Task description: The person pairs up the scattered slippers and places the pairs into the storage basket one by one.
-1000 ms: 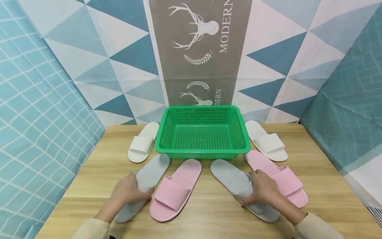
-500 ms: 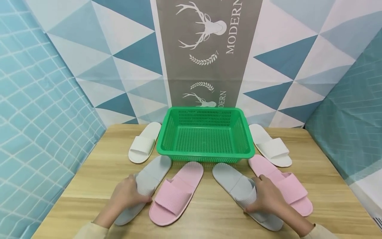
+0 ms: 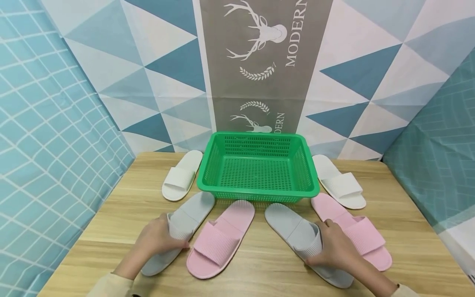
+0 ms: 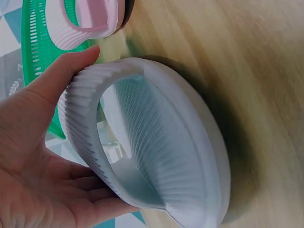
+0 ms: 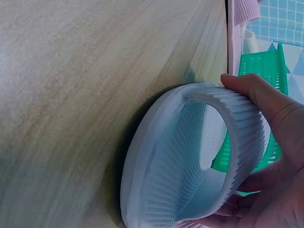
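Wooden tabletop carries a green basket with slippers around it. From the head view, the left hand grasps the left grey slipper by its strap, and the right hand grasps the right grey slipper likewise, pink slippers alongside. Left wrist view: thumb and fingers clasp the ribbed strap. Right wrist view: fingers curl over that strap, sole on the wood.

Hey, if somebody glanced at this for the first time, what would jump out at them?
A bright green basket sits empty mid-table, ringed by white, pink and grey slippers. The left hand grips the strap of one grey slipper, and the right hand grips the other grey slipper.
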Available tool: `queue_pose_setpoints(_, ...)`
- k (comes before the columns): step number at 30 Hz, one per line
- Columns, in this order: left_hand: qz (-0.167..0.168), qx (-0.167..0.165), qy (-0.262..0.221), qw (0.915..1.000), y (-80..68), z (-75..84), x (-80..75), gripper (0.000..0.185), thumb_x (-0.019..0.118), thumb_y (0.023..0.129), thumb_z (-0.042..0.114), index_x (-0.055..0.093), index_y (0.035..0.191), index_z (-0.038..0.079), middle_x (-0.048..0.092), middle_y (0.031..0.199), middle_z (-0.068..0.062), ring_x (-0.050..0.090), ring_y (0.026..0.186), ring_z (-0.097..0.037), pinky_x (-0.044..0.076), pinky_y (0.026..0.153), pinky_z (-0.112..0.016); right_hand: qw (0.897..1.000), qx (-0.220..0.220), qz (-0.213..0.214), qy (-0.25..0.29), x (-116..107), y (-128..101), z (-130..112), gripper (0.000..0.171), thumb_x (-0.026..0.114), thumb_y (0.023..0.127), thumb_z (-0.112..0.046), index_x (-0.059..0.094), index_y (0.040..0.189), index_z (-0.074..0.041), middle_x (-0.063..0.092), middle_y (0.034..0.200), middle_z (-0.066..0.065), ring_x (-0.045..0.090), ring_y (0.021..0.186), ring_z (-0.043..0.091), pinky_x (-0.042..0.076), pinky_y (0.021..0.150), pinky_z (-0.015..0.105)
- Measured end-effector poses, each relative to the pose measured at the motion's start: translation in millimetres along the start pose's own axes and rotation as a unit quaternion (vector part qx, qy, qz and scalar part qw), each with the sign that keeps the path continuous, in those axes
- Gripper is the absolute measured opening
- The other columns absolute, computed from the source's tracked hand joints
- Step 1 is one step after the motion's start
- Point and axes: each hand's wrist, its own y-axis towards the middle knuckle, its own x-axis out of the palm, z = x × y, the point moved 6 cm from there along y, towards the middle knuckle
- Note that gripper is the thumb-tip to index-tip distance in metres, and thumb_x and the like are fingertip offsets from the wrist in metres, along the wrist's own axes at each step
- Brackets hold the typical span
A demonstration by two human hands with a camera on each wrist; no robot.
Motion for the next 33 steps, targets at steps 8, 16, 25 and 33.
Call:
queue_pose_setpoints(8, -0.004, -0.003, -0.006, 1.0, -3.2, -5.8, -8.3, 0.104, 0.086, 0.052, 0.055, 0.049, 0.12, -0.015, 0.065, 0.09, -0.019, 0.06, 0.075, -0.023, 0.049, 0.06, -0.035, 1.0, -0.009, -0.005, -0.01, -3, -2, -4, 0.098, 0.088, 0.041, -0.055, 0.059, 0.116, 0.001, 0.057, 0.097, 0.009, 0.052, 0.083, 0.018, 0.049, 0.063, 0.036)
queue_pose_setpoints(16, 0.002, 0.003, -0.006, 1.0, -6.2, -11.7, -12.3, 0.102, 0.087, 0.051, 0.053, 0.05, 0.119, -0.013, 0.065, 0.087, -0.016, 0.059, 0.073, -0.022, 0.048, 0.058, -0.033, 1.0, -0.014, -0.001, -0.006, -9, -4, -9, 0.097, 0.088, 0.042, -0.052, 0.059, 0.117, 0.002, 0.057, 0.097, 0.009, 0.052, 0.084, 0.018, 0.05, 0.066, 0.036)
queue_pose_setpoints(25, 0.0, 0.014, -0.01, 0.9998, -9.5, -10.9, -18.2, 0.107, 0.089, 0.051, 0.049, 0.046, 0.126, -0.014, 0.066, 0.099, -0.022, 0.063, 0.082, -0.025, 0.054, 0.068, -0.042, 0.999, -0.045, 0.009, 0.001, -21, -6, -9, 0.099, 0.089, 0.042, -0.051, 0.059, 0.119, 0.003, 0.058, 0.1, 0.01, 0.054, 0.087, 0.019, 0.052, 0.071, 0.037)
queue_pose_setpoints(33, 0.011, 0.026, -0.01, 0.9995, -13.9, -10.9, -23.9, 0.11, 0.09, 0.049, 0.048, 0.044, 0.128, -0.014, 0.064, 0.105, -0.024, 0.063, 0.087, -0.029, 0.055, 0.073, -0.046, 0.998, -0.065, 0.011, 0.0, -29, -7, -10, 0.099, 0.091, 0.041, -0.049, 0.058, 0.119, 0.003, 0.059, 0.1, 0.008, 0.054, 0.088, 0.017, 0.052, 0.073, 0.036)
